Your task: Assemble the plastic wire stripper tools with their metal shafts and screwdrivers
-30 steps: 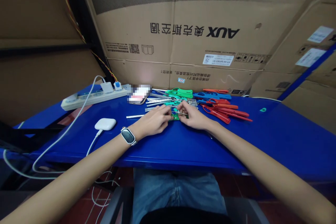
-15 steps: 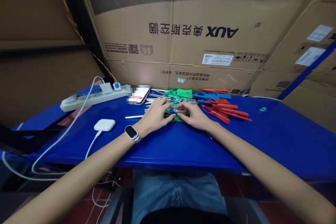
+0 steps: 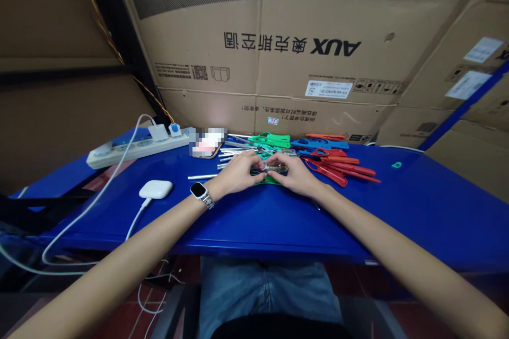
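Both hands meet at the middle of the blue table (image 3: pixel 397 206), fingertips almost touching each other. The left hand (image 3: pixel 237 172) and the right hand (image 3: pixel 293 175) are each closed in a pinch on a short metal strip (image 3: pixel 274 168), one hand at each end. The exact finger placement is too small to tell. The strip's long axis runs left-right across the person, roughly level, just above a green handle (image 3: pixel 272 180) that lies flat on the table under the fingers. Only a sliver of green shows below the knuckles, so whether strip and handle are joined can't be told. Both things sit dead centre ahead of the body and neither hand is nearer. The left covers the left end and the right covers the right end. The watch (image 3: pixel 199 190) is on the left wrist. Just behind the hands is a loose bunch of metal rods (image 3: pixel 234 151), with one rod (image 3: pixel 202 176) lying apart to the left, also running left-right. More green handles (image 3: pixel 274 140) are behind, and blue handles (image 3: pixel 320 144) are to their right. The red handles (image 3: pixel 344 167) fan out just beside the right hand, pointing right. A small green bit (image 3: pixel 396 164) lies well apart on the right. On the left side are a phone (image 3: pixel 207 143), a power strip (image 3: pixel 135 147) and a white earbud case (image 3: pixel 156 189) on a cable. A big cardboard box (image 3: pixel 278 47) stands against the back edge of the table.
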The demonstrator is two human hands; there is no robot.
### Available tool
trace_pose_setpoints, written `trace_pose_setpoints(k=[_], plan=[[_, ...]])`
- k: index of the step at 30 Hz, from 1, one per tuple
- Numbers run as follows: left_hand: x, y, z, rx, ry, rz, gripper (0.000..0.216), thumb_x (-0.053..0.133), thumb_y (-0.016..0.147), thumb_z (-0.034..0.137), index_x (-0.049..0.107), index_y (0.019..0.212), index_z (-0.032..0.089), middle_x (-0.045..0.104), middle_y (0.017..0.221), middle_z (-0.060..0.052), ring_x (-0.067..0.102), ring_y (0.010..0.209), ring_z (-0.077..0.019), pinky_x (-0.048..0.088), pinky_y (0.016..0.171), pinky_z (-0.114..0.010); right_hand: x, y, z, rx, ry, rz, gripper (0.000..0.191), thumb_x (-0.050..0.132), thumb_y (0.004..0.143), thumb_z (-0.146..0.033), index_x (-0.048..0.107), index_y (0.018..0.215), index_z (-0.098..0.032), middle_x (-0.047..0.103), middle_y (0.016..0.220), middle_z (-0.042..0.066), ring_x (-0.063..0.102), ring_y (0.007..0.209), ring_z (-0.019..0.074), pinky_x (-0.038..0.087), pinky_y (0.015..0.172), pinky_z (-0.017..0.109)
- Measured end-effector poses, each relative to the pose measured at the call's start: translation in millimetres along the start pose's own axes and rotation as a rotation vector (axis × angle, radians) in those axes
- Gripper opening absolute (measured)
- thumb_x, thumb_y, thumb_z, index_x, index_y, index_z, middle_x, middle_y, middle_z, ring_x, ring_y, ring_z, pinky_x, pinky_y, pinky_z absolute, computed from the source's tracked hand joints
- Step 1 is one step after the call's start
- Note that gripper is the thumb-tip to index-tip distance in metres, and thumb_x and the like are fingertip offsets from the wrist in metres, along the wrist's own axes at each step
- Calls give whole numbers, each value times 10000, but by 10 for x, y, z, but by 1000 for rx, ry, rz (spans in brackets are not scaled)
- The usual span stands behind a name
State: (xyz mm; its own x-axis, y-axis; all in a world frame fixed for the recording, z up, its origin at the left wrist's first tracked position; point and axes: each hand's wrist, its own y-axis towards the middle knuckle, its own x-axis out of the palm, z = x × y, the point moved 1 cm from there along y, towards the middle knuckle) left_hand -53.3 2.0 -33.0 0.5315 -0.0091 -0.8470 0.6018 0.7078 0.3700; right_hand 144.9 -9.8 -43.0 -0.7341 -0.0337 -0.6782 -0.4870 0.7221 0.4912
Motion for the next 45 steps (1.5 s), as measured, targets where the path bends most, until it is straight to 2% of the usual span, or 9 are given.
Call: trace_pose_setpoints(k=[3, 6, 14, 23, 31, 37, 45], plan=[[-21, -56, 1, 19, 45, -7, 255, 689, 847, 363, 634, 1019, 183, 609, 1064, -79, 565, 1075, -281, 453, 933, -426, -9, -13, 1, 22, -44, 1, 169, 628, 859, -217, 644, 1025, -190, 719, 979, 41, 655, 889, 182, 499, 813, 322], [-35, -110, -10, 40, 56, -69, 360, 683, 854, 424, 613, 1110, 180, 614, 1140, -100, 549, 1138, -301, 450, 970, -452, -27, -40, 0, 52, -97, -18, 156, 648, 855, -228, 657, 1007, -194, 722, 968, 44, 663, 883, 184, 502, 807, 324], [27, -119, -80, 46, -62, -108, 230, 650, 886, 297, 638, 1087, 187, 674, 1050, -75, 622, 1012, -248, 494, 896, -389, -33, -72, -5, 56, -272, -106, 194, 644, 877, -212, 695, 1060, -176, 714, 978, 92, 642, 958, 229, 508, 852, 385], [65, -157, -56, 64, -38, -74, 176, 639, 914, 302, 622, 1047, 187, 640, 1042, -74, 602, 1016, -246, 485, 870, -366, -5, -70, -5, -30, -324, -113, 187, 617, 906, -219, 724, 1052, -172, 722, 997, 98, 628, 983, 244, 507, 890, 409], [64, -176, -37, 81, 7, -71, 188, 617, 938, 320, 649, 1058, 179, 633, 1067, -86, 593, 1050, -250, 475, 924, -376, -34, -81, -36, -43, -296, -130, 257, 564, 894, -146, 717, 1098, -176, 702, 1021, 102, 638, 978, 230, 509, 891, 390], [60, -185, -27, 104, 61, -69, 200, 594, 950, 331, 657, 1060, 176, 631, 1059, -88, 598, 1020, -247, 489, 893, -372, -65, -74, -11, -29, -241, -116, 119, 607, 889, -164, 719, 928, -173, 701, 909, 75, 645, 872, 205, 509, 824, 358], [7, -211, 25, 236, 285, -78, 233, 542, 980, 303, 687, 1126, 195, 651, 1125, -88, 608, 1026, -249, 459, 923, -405, -24, -77, 43, -67, -168, -63, 110, 635, 887, -166, 740, 863, -190, 709, 877, 57, 659, 845, 181, 516, 806, 324]])
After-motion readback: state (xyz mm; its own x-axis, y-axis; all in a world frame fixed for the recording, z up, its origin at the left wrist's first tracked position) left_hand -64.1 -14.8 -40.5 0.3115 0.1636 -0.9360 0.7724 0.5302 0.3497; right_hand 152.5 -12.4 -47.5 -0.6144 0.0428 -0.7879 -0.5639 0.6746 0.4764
